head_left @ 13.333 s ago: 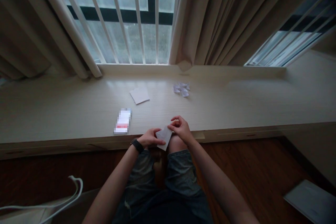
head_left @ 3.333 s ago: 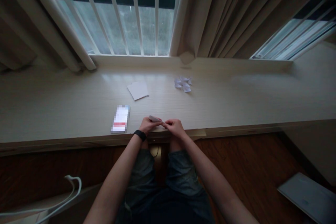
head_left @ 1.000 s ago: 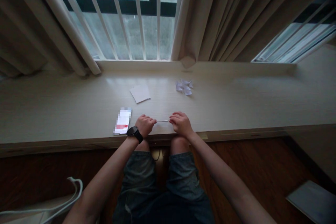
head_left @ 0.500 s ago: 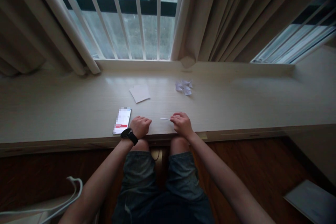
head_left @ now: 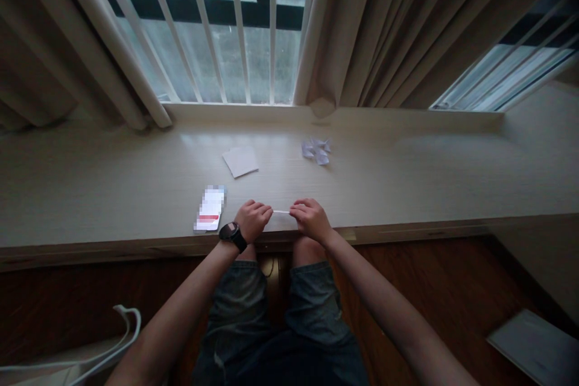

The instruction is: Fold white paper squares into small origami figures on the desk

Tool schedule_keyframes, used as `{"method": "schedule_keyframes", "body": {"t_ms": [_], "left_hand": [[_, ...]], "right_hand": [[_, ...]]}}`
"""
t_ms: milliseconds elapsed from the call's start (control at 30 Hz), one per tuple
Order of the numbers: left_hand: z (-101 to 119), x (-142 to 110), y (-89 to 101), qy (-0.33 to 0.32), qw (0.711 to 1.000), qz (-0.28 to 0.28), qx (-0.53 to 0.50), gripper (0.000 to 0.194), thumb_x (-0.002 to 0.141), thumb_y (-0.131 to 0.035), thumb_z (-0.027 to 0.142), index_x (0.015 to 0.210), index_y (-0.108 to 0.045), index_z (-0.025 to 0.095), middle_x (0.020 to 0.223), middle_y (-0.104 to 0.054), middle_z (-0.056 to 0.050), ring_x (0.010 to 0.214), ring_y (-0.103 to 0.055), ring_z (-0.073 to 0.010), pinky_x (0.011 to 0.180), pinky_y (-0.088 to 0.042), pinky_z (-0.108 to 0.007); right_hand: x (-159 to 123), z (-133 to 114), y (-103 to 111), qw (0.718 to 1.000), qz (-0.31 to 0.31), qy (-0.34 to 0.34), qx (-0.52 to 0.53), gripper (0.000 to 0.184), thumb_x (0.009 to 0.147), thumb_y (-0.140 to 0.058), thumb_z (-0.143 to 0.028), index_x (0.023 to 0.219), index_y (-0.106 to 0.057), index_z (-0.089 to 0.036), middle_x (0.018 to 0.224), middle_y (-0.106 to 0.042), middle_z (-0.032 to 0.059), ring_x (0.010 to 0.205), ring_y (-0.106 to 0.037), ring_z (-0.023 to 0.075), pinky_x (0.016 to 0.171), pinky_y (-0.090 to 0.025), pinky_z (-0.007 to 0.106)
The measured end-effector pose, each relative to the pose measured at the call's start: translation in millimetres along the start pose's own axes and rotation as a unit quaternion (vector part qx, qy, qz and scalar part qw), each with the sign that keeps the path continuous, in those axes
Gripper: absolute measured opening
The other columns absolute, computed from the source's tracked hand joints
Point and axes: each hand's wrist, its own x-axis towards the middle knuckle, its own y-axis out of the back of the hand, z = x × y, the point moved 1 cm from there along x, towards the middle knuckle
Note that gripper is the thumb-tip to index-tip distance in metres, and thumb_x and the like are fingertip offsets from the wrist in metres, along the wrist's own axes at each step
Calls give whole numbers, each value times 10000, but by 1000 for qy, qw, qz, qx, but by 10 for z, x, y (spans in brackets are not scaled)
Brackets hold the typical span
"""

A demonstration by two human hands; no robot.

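Observation:
A thin white strip of folded paper (head_left: 281,212) stretches level between my two hands, just above the front part of the pale ledge (head_left: 384,181). My left hand (head_left: 254,218), with a black watch (head_left: 231,235) on its wrist, pinches the strip's left end. At the other end, the fingers of my right hand (head_left: 311,217) are closed on it. Beyond my left hand lies a small stack of white square paper (head_left: 240,161). Several small folded paper pieces (head_left: 316,151) sit in a cluster farther back, past my right hand.
Left of my left hand, a phone (head_left: 210,208) lies on the ledge with its screen lit. Behind the ledge are a barred window (head_left: 217,60) and beige curtains (head_left: 389,30). My knees touch or nearly touch the ledge's front edge. A flat pale object (head_left: 536,341) rests low at the right.
My left hand has moved right and taken hold of the strip's free end. My right hand has shifted slightly left and down, still holding its end.

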Motion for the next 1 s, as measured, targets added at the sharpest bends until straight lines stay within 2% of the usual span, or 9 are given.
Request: {"method": "schedule_keyframes", "body": {"t_ms": [133,233,300,400,533,600,767,900,1000], "left_hand": [[-154,-133,-50,51,998,9,23,257,856,-467,80,984,-663,186,1005,-702,-96,770,-636,-193,681,-396,-332],[-137,-148,-101,80,996,9,30,277,860,-458,80,1011,-660,193,1079,-688,-99,719,-640,-183,621,-399,-312],[-67,-106,-123,89,996,9,28,265,869,-464,98,1028,-656,188,1096,-682,-106,709,-643,-183,603,-405,-302],[40,-22,-132,84,996,5,20,248,879,-476,125,1052,-645,182,1106,-676,-113,737,-649,-187,590,-417,-283],[79,14,-135,53,998,-2,16,240,887,-470,125,1048,-641,175,1094,-679,-115,766,-653,-187,592,-433,-268],[65,-8,-146,39,999,-1,19,256,883,-466,113,1066,-637,170,1103,-677,-117,769,-655,-186,589,-438,-266],[-1,-97,-166,50,999,-5,-19,275,879,-468,130,1066,-661,187,1123,-678,-108,794,-665,-190,616,-463,-273],[-143,-139,-127,179,979,27,-95,234,884,-489,240,955,-711,220,1070,-703,-80,848,-670,-210,723,-494,-309],[-243,-100,-137,309,919,56,-239,230,849,-554,329,934,-718,192,965,-723,-93,885,-670,-230,779,-514,-332]], "right_hand": [[-148,283,71,992,21,-125,30,232,781,-529,-92,853,-724,-195,941,-724,63,999,-597,219,937,-426,360],[-152,319,4,949,43,-269,159,147,830,-574,-260,866,-698,-190,929,-722,79,900,-652,219,856,-491,368],[-88,215,-110,872,15,-355,338,293,835,-597,-383,1055,-632,-193,861,-723,71,739,-683,195,712,-545,342],[55,-19,-279,709,9,-430,558,504,847,-579,-472,1258,-455,-209,778,-716,61,633,-690,191,573,-564,325],[198,-183,-382,615,82,-447,645,374,795,-677,-305,1114,-515,-194,728,-705,41,621,-689,154,567,-564,245],[221,-184,-401,603,111,-459,643,338,761,-696,-222,1052,-529,-180,716,-702,36,615,-687,143,573,-566,226],[195,-93,-411,617,142,-449,630,425,683,-749,-197,1039,-518,-169,676,-688,21,587,-680,148,570,-578,234],[120,65,-380,617,215,-437,618,470,641,-771,-226,1038,-524,-172,681,-686,12,616,-682,152,603,-584,251],[75,156,-382,631,195,-418,624,481,625,-777,-263,1035,-542,-177,680,-686,9,618,-680,152,601,-577,253]]}}
